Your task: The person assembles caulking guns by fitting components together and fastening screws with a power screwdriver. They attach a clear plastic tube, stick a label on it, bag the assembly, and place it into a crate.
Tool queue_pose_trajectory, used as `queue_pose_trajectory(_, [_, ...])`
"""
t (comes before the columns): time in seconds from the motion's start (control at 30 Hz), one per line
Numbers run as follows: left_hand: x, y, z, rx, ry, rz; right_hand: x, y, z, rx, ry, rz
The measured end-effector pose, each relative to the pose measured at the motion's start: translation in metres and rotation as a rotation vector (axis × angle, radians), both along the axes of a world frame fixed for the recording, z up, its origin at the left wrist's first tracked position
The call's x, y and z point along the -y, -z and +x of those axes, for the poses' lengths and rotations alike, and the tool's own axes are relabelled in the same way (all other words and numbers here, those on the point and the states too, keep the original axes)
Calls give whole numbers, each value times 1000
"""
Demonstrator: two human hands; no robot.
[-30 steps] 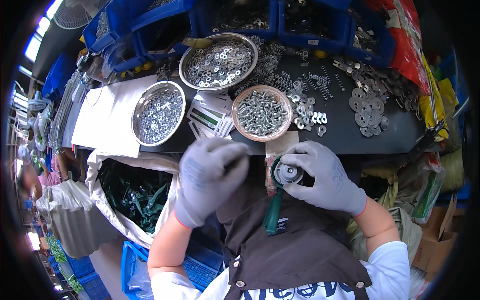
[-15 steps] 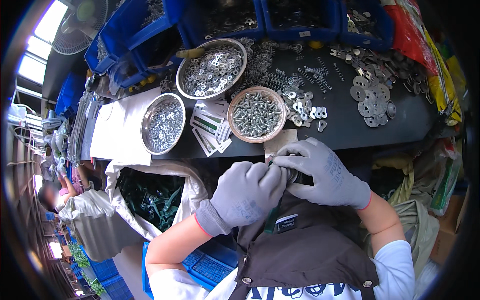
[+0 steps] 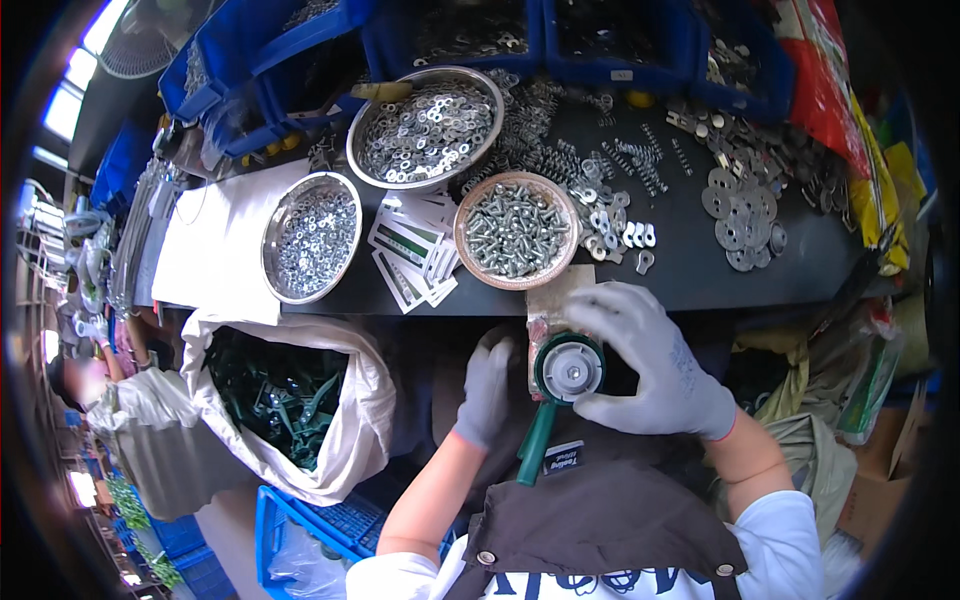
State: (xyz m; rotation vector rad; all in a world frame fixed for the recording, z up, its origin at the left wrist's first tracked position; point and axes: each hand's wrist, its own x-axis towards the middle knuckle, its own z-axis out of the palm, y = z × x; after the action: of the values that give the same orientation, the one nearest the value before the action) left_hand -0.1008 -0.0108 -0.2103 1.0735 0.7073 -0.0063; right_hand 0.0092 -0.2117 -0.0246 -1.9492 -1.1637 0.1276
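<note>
In the middle of the head view, a green tool with a round grey end point(image 3: 567, 373) points its long handle down, slightly left. The grey-gloved right hand point(image 3: 650, 365), nearer, curves wide around its right side; the grey-gloved left hand point(image 3: 486, 392) is apart, left. I cannot tell if either grips.

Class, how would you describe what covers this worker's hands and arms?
The left hand and right hand wear grey gloves. The right one shows faint bluish printing and a thin reddish cuff edge. Short white sleeves leave the forearms bare.
</note>
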Motion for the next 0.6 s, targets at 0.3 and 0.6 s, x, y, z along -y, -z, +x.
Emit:
queue_pose_trajectory(0.3, [38,115,67,93,393,661,-16,10,4,-365,-173,-198])
queue_pose_trajectory(0.6, [47,109,63,346,532,528,-22,47,-9,-245,-41,-42])
